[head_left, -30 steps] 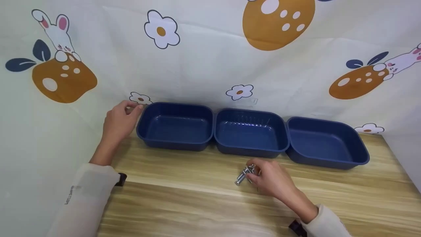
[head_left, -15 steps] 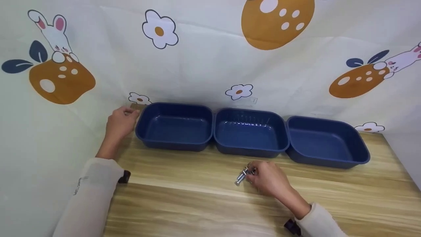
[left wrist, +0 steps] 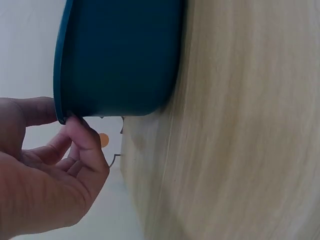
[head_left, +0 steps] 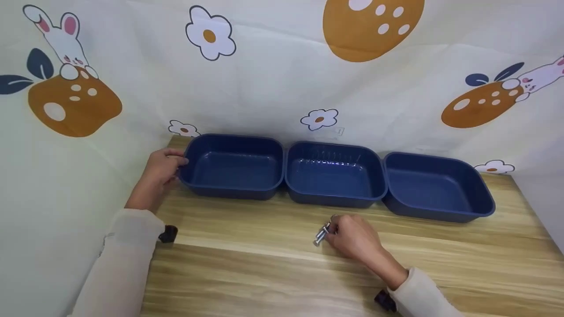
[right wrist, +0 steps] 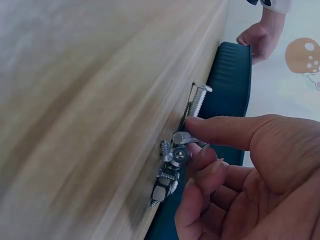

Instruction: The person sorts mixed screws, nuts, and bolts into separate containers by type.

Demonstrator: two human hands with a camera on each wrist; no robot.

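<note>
Three dark blue plastic bins stand side by side: a left bin (head_left: 231, 193), a middle bin (head_left: 335, 200) and a right bin (head_left: 436, 213). At the outer end of the left bin, my left hand (head_left: 163, 169) pinches its rim between thumb and fingers, as the left wrist view shows. My right hand (head_left: 354, 237) is low over the wooden table in front of the middle bin. Its thumb and fingers pinch a silver bolt (right wrist: 184, 138) in a small heap. Another long bolt (right wrist: 199, 101) and several short screws (right wrist: 166, 150) lie around the fingertips.
The wooden table (head_left: 246, 273) extends toward me from the bins. Behind them hangs a pale cloth (head_left: 264, 83) printed with rabbits, fruit and flowers, also covering the left side. A pale wall panel (head_left: 539, 198) borders the table at right.
My left hand has moved down along the left bin's end and now grips its rim. My right hand has shifted slightly left over the bolts, its fingers drawn closer together. The view has shifted slightly.
</note>
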